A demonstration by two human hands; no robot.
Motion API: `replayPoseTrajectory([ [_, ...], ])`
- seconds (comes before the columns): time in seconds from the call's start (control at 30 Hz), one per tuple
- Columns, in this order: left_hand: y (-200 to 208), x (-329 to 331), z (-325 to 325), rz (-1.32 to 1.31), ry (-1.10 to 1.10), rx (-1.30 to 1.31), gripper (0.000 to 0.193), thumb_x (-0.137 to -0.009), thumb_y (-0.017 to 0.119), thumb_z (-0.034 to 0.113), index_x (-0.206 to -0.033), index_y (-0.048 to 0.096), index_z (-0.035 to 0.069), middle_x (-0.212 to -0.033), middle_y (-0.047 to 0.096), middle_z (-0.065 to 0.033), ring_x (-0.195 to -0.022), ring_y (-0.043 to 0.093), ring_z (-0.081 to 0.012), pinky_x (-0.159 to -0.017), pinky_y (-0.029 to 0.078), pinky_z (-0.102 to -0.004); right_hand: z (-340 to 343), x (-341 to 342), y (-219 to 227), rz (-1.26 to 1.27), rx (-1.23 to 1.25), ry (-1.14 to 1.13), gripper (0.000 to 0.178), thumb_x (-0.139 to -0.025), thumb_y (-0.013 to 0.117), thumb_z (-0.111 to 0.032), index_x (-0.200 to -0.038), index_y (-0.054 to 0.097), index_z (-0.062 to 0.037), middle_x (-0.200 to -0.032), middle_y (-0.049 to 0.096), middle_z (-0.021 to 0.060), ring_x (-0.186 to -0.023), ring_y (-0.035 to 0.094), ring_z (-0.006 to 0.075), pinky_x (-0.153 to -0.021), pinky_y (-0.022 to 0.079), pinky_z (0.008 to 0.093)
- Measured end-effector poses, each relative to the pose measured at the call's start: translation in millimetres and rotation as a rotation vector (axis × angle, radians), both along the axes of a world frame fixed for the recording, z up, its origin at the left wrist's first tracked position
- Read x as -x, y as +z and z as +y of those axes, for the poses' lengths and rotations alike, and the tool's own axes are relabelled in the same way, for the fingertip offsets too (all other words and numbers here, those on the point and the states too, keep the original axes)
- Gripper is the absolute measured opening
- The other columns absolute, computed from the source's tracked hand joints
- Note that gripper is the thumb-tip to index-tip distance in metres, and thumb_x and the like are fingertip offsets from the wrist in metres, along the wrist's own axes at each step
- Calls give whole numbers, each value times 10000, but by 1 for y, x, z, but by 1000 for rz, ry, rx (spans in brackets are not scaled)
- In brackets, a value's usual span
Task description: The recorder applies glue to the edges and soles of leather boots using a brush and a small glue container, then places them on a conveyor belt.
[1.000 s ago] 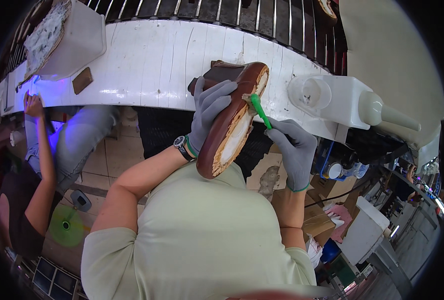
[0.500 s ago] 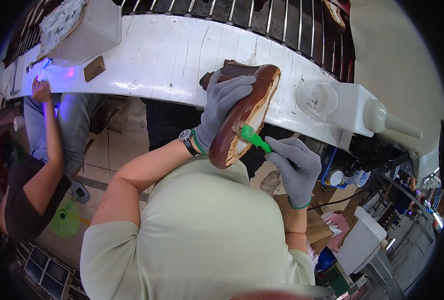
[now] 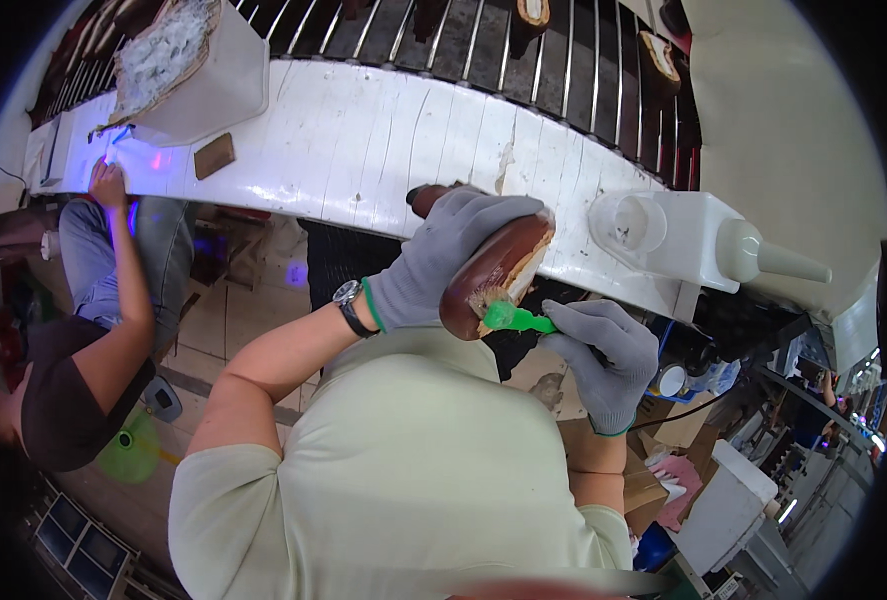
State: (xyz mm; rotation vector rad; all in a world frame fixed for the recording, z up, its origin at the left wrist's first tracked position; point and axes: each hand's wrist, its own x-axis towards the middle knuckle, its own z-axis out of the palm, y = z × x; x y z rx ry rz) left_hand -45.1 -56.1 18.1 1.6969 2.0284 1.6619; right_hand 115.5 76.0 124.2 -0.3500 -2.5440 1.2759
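My left hand (image 3: 456, 238), in a grey glove, is wrapped round a brown shoe upper (image 3: 476, 288) and holds it tilted over the front edge of the bench. Its rough, pale underside faces right, toward my other hand. Between the gloved fingers of my right hand (image 3: 609, 355) is the handle of a green brush (image 3: 514, 317). The bristles touch the upper along its lower edge, close to the rounded end nearest me. Part of the upper lies hidden behind my left fingers.
A white bench (image 3: 364, 130) runs across, with a roller conveyor (image 3: 554, 75) behind it carrying more shoe uppers. On the bench stand a white bottle (image 3: 699, 235) with a cup-like well, a white bin (image 3: 224, 85) and a brown block (image 3: 215, 156). A co-worker's arm (image 3: 129, 270) reaches in at left.
The upper has turned in my left hand, showing less of its underside. My brush has moved down toward its near end. More uppers show on the conveyor as the view shifts.
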Motion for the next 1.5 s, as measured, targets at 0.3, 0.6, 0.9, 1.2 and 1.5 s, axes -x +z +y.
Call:
replayPoseTrajectory([
  [0.3, 24, 50, 8, -413, -555, 229, 783, -707, 846, 317, -1372, 497, 94, -1286, 580, -112, -1146, 575, -286, -1014, 440, -393, 27, 24, 18, 130, -248, -34, 320, -677, 828, -64, -989, 761, -81, -789, 678, 79, -656, 631, 196, -584, 481, 288],
  [0.6, 19, 108, 60, -344, -934, 709, 742, -651, 930, 203, -1282, 573, 44, -1224, 653, -89, -1115, 604, -168, -979, 490, -317, 66, 51, 41, 166, -570, 40, 284, -702, 804, -50, -981, 757, -73, -798, 685, 82, -683, 649, 218, -602, 506, 306],
  [0.9, 8, 125, 84, -620, -1071, 672, 650, -663, 892, 79, -1229, 581, 1, -1068, 685, -93, -938, 652, -132, -692, 556, -246, 79, 47, 47, 50, -547, 179, 241, -750, 766, -79, -991, 752, -86, -771, 665, 67, -658, 629, 202, -594, 488, 303],
  [1.2, 8, 136, 89, -539, -982, 821, 861, -607, 945, 151, -1353, 529, 47, -1261, 639, -76, -1136, 587, -149, -1027, 475, -318, 75, 55, 38, 6, -515, 130, 219, -770, 758, -94, -989, 759, -98, -814, 682, 62, -697, 643, 236, -633, 502, 317],
  [1.5, -62, 142, 47, -942, -538, 423, 685, -804, 771, 195, -1392, 468, 15, -1271, 607, -82, -1125, 586, -180, -970, 488, -327, 118, -21, -44, -150, -358, -545, 220, -831, 709, -115, -1032, 729, -28, -886, 698, 141, -789, 666, 288, -752, 516, 365],
])
